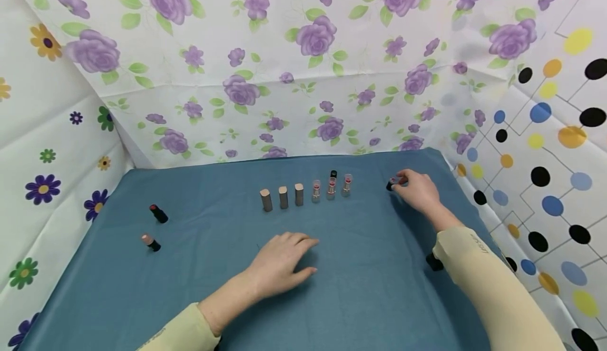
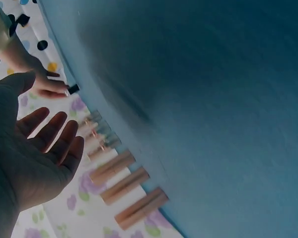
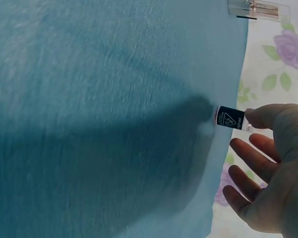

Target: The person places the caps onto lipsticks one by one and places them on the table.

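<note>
My right hand [image 1: 418,192] is at the far right of the blue cloth, thumb and fingertip pinching a small lipstick [image 3: 230,118] with a black base and a clear upper part. Its other fingers are spread apart in the right wrist view. Over the middle of the cloth hovers my left hand [image 1: 280,264], palm down with loosely bent fingers, holding nothing. Beyond it stands a row: brown-grey lipstick tubes [image 1: 283,197], then clear-cased lipsticks [image 1: 316,191] with pinkish centres. A black-topped item [image 1: 333,174] shows partly behind the row.
To the left, a black lipstick with a red tip [image 1: 158,214] and one with a pale pink top [image 1: 151,243] stand apart. Flowered sheets [image 1: 284,93] rise behind the cloth [image 1: 351,288]; a dotted sheet [image 1: 545,182] borders the right side.
</note>
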`<state>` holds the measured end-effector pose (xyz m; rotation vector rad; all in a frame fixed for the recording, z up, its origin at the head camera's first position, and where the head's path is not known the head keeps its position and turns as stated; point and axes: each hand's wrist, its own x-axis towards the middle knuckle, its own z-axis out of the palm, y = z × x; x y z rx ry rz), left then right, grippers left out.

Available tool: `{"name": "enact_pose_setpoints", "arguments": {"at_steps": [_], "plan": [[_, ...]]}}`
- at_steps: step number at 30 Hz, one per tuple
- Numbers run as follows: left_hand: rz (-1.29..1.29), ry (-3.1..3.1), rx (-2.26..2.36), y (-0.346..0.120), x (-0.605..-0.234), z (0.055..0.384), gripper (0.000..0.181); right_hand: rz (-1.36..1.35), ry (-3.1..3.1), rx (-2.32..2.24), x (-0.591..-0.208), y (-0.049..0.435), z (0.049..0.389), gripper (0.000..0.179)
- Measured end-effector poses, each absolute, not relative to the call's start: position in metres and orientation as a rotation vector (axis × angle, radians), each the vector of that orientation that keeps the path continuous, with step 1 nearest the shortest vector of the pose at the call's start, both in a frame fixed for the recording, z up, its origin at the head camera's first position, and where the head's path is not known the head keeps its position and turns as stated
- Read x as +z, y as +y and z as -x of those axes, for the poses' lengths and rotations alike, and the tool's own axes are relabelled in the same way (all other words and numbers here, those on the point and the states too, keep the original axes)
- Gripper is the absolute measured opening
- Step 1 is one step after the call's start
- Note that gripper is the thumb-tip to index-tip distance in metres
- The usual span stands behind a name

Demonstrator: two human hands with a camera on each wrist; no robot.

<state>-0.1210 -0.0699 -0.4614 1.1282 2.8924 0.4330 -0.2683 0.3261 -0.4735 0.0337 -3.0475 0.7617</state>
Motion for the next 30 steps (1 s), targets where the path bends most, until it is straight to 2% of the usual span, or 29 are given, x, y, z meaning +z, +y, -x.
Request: {"name": "enact_pose_setpoints", "arguments": {"at_steps": [8,18,30], "plan": [[-1.164,2.834,0.425,-0.056,-0.463,0.116,0.058,-0.035,-3.072,0.722,-0.478,0.319,0.273,0.041],[-1.121,2.841,0.491,-0.061,-0.462,0.117,0.057,-0.029,-3.007,0.770,-0.474,0.314,0.270,0.033],[-1.045,2.910,0.524,-0.076,-0.455,0.120,0.055,-0.072,-2.901,0.945,-0.465,0.315,0.247,0.043]]}}
